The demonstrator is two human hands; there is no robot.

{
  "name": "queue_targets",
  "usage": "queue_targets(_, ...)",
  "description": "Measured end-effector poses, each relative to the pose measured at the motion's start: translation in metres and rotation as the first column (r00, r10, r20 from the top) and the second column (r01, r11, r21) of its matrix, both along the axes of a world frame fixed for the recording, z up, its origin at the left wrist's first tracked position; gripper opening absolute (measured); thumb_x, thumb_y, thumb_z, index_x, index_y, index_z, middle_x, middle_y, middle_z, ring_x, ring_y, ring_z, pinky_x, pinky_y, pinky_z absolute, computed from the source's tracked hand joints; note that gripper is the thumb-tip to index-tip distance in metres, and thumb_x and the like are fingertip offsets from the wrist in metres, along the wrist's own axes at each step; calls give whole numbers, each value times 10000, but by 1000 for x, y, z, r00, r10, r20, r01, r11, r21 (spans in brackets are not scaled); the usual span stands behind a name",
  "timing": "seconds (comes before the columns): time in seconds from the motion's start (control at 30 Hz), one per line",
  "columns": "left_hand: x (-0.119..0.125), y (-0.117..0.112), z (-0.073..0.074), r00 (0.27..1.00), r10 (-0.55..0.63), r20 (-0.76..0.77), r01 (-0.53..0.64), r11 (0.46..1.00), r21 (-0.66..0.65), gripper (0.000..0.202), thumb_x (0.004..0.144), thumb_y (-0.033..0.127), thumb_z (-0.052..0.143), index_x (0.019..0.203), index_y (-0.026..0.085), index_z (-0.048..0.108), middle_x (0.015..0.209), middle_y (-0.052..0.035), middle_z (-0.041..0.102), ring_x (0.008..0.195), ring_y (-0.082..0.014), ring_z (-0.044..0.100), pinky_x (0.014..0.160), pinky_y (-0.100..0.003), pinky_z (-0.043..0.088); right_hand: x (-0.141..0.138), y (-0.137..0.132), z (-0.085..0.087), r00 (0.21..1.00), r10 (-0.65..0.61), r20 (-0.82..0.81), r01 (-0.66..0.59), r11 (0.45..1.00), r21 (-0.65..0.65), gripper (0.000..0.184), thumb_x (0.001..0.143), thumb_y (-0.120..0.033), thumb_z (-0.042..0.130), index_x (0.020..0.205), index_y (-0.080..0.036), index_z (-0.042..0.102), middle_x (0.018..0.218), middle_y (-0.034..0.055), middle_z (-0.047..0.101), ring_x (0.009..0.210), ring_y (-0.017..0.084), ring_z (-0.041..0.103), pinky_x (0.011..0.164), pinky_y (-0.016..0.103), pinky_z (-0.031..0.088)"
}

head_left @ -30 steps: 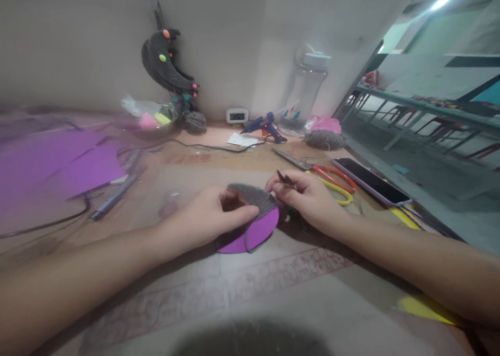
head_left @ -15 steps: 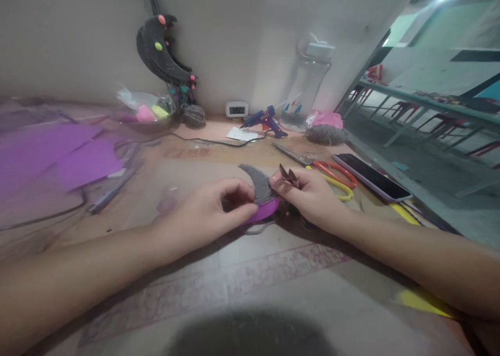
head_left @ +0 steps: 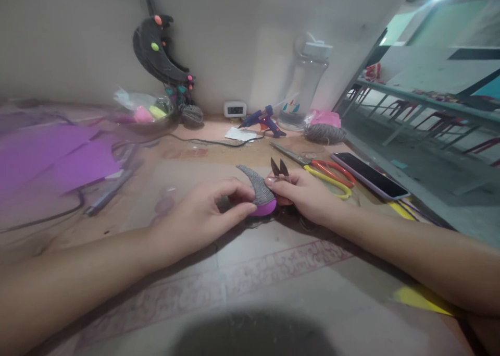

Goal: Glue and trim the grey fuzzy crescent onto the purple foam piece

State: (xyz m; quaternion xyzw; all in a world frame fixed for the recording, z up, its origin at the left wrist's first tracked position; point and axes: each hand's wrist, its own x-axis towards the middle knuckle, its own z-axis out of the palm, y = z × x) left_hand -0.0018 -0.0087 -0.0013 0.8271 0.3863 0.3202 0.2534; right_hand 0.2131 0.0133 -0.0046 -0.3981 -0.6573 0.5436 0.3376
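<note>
Between my hands is a purple crescent-shaped piece, its upper part wrapped in grey yarn up to a curved tip. My left hand pinches the crescent from the left with thumb and fingers. My right hand holds small dark thread snips, their two blades pointing up and apart. Its thumb and fingertips also touch the right edge of the wrapped crescent. The handles of the snips are hidden in the palm.
Orange-and-yellow scissors and a phone lie to the right. A blue glue gun, small digital clock, water bottle and grey yarn stand behind. Purple sheets lie left; a dark crescent decoration leans on the wall.
My right hand has turned, so the snips' blades now point more upright and sit further left. The crescent has tilted slightly in my fingers. A grey yarn strand below it no longer shows.
</note>
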Motion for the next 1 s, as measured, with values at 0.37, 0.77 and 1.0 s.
queue_targets(0.37,3,0,2,998,23,51,-8,959,-282,200,846,412,602,860,219,655,811,16,680,732,-156,614,660,-256,481,0,-2,-3,999,-43,19,43,999,24,350,845,-505,600,757,-170,553,576,-69,430,475,63,375,447,202,294)
queue_targets(0.77,1,14,-9,982,63,177,17,909,-416,208,830,404,621,860,199,628,763,23,616,681,-130,568,593,-227,432,20,-6,25,721,-477,503,-485,171,857,306,1008,-352,380,1082,-199,635,739,37,584,682,157,504,621,298,338)
queue_targets(1.0,1,11,-8,984,31,176,46,908,-417,207,834,403,618,848,197,628,775,21,618,708,-135,571,611,-233,430,19,-5,26,660,-554,507,-530,135,837,376,1004,-422,372,1107,-177,639,729,43,559,640,158,453,575,297,283)
